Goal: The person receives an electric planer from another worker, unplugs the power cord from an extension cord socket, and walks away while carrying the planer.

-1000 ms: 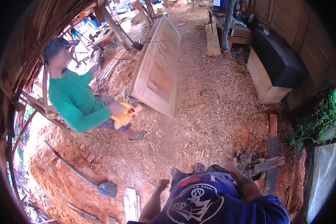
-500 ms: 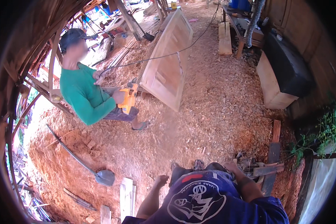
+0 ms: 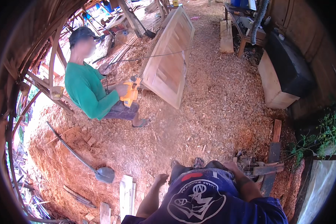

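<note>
My left hand [image 3: 161, 179] rests beside my left knee, fingers loosely extended and nothing seen in them. Over my right knee lies my right hand [image 3: 230, 165], relaxed and empty, close to a pile of wood scraps [image 3: 246, 161]. Ahead on the left, a person in a green long-sleeved shirt [image 3: 86, 87] grips a yellow power planer [image 3: 130, 91] with one hand. The person's other hand holds up its dark cord [image 3: 138, 58]. The planer is close to the near end of a panelled wooden door [image 3: 168, 61], which stands tilted on its long edge.
A shovel [image 3: 105, 174] lies at the left, above pale boards [image 3: 127, 196]. Wood shavings cover the ground [image 3: 212, 112]. A black-topped wooden box [image 3: 274, 80] stands along the right wall, with a workbench [image 3: 242, 31] beyond and a leafy plant [image 3: 321, 136] nearer.
The person in green has shifted slightly right and raised the cord hand; the planer has moved a little up and right. The cord now hangs differently across the door. My hands stay put.
</note>
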`<action>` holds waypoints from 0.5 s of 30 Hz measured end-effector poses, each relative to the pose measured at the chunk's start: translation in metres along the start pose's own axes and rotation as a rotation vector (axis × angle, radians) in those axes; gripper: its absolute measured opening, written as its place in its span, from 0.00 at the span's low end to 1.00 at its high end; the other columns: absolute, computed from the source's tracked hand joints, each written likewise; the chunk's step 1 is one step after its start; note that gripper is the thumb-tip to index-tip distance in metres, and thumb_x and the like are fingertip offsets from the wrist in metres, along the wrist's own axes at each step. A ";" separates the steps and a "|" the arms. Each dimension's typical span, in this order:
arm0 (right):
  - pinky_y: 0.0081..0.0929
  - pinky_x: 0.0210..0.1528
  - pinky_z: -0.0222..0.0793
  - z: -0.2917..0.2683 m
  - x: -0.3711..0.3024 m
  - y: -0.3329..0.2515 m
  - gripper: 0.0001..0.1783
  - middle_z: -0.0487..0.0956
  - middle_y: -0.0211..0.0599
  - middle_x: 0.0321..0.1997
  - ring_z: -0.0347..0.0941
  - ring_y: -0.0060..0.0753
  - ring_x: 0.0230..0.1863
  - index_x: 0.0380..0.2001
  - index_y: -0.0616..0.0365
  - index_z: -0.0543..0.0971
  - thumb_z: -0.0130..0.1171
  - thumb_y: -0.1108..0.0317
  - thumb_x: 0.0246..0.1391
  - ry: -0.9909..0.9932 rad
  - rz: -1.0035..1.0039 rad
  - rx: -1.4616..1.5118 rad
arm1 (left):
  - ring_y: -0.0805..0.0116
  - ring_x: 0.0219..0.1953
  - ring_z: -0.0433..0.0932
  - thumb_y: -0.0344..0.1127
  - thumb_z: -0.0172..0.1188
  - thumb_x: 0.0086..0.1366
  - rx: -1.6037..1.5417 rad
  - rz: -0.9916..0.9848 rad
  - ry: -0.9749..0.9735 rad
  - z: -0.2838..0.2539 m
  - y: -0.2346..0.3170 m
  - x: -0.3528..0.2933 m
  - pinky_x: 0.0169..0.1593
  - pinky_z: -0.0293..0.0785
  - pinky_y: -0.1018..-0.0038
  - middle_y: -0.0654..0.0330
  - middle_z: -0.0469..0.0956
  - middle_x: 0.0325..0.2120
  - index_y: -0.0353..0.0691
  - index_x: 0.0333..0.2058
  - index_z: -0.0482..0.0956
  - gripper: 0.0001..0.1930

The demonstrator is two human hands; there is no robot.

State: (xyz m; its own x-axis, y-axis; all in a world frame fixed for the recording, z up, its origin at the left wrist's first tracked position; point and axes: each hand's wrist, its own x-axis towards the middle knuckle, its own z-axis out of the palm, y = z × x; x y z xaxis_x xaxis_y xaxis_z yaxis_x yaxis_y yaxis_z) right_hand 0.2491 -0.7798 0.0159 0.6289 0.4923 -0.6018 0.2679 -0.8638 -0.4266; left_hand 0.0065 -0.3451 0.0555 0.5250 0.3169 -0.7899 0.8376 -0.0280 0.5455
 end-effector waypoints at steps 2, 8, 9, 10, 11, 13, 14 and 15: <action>0.34 0.46 0.67 0.006 0.002 0.002 0.17 0.78 0.39 0.38 0.73 0.41 0.41 0.34 0.41 0.79 0.46 0.52 0.44 -0.002 0.100 0.150 | 0.73 0.21 0.72 0.47 0.55 0.56 -0.007 0.023 -0.017 -0.001 -0.005 0.005 0.22 0.67 0.75 0.62 0.75 0.21 0.37 0.30 0.78 0.17; 0.34 0.49 0.66 0.008 0.008 0.008 0.18 0.76 0.41 0.43 0.72 0.45 0.45 0.37 0.40 0.78 0.45 0.51 0.46 -0.121 0.065 0.057 | 0.72 0.22 0.72 0.42 0.54 0.57 -0.015 -0.024 -0.016 0.000 -0.005 0.013 0.24 0.68 0.75 0.61 0.75 0.22 0.38 0.30 0.78 0.13; 0.34 0.49 0.66 0.008 0.008 0.006 0.18 0.76 0.41 0.43 0.72 0.45 0.45 0.37 0.40 0.78 0.45 0.51 0.46 -0.123 0.059 0.055 | 0.72 0.22 0.72 0.42 0.54 0.57 -0.017 -0.025 -0.010 -0.002 -0.010 0.014 0.24 0.68 0.75 0.61 0.75 0.22 0.38 0.30 0.78 0.13; 0.34 0.48 0.66 0.008 0.009 0.004 0.18 0.76 0.41 0.42 0.72 0.45 0.44 0.37 0.41 0.78 0.45 0.52 0.46 -0.101 0.038 0.050 | 0.72 0.22 0.73 0.39 0.53 0.57 0.099 0.155 -0.025 -0.006 -0.016 0.015 0.24 0.68 0.74 0.61 0.75 0.22 0.38 0.29 0.77 0.11; 0.34 0.48 0.67 0.008 0.010 0.001 0.18 0.76 0.41 0.42 0.72 0.45 0.43 0.37 0.42 0.78 0.45 0.52 0.46 -0.078 0.016 0.044 | 0.71 0.22 0.73 0.36 0.52 0.57 0.216 0.336 -0.038 -0.009 -0.021 0.015 0.24 0.69 0.74 0.60 0.75 0.23 0.38 0.29 0.77 0.09; 0.34 0.48 0.67 0.002 0.006 -0.004 0.18 0.76 0.41 0.41 0.73 0.46 0.42 0.36 0.43 0.79 0.45 0.52 0.46 -0.073 0.082 0.096 | 0.71 0.22 0.74 0.34 0.51 0.56 0.183 0.226 -0.048 -0.003 0.001 0.007 0.25 0.70 0.73 0.59 0.74 0.23 0.39 0.29 0.76 0.07; 0.35 0.47 0.68 -0.002 0.001 -0.006 0.18 0.77 0.42 0.40 0.73 0.47 0.41 0.36 0.45 0.79 0.45 0.53 0.46 -0.060 0.142 0.152 | 0.70 0.22 0.74 0.31 0.50 0.56 0.155 0.121 -0.051 -0.001 0.015 0.002 0.25 0.71 0.73 0.58 0.74 0.23 0.39 0.28 0.75 0.06; 0.35 0.47 0.68 -0.002 0.002 -0.005 0.18 0.77 0.42 0.40 0.73 0.47 0.41 0.36 0.45 0.79 0.45 0.53 0.46 -0.061 0.141 0.151 | 0.70 0.22 0.74 0.31 0.50 0.56 0.154 0.121 -0.050 -0.002 0.014 0.001 0.25 0.71 0.73 0.58 0.74 0.23 0.39 0.28 0.75 0.06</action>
State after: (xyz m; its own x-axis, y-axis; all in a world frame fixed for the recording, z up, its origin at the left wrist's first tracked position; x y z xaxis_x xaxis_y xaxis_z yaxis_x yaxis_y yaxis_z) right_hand 0.2505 -0.7741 0.0179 0.6057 0.3775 -0.7004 0.0652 -0.9009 -0.4291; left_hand 0.0184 -0.3432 0.0627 0.6266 0.2550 -0.7364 0.7793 -0.2090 0.5908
